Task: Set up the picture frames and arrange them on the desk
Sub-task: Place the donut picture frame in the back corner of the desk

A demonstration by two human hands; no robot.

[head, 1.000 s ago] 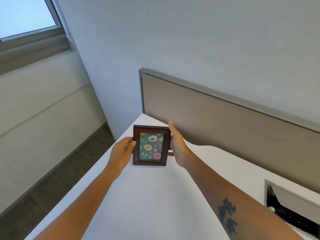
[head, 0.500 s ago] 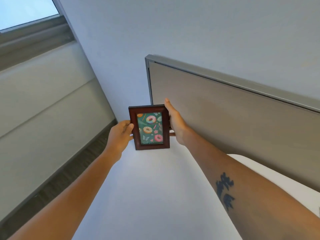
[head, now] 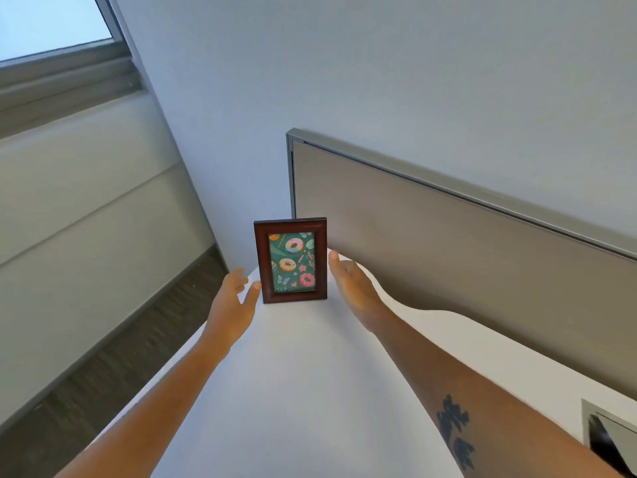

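Note:
A small dark-brown picture frame (head: 291, 260) with a green doughnut print stands upright at the far left corner of the white desk (head: 293, 391), facing me. My left hand (head: 231, 303) is just left of the frame, fingers spread, thumb tip close to its lower left corner. On the other side, my right hand (head: 351, 284) hovers a little apart from the frame, open and flat. Neither hand holds anything.
A beige partition panel (head: 448, 267) with a grey rim runs along the desk's back edge, right behind the frame. The desk's left edge drops to a dark floor (head: 113, 367). A grey cable cut-out (head: 610, 439) shows at the lower right.
The frame was held in both hands above the desk; now it stands on the desk corner on its own. Both hands have let go and drawn slightly away.

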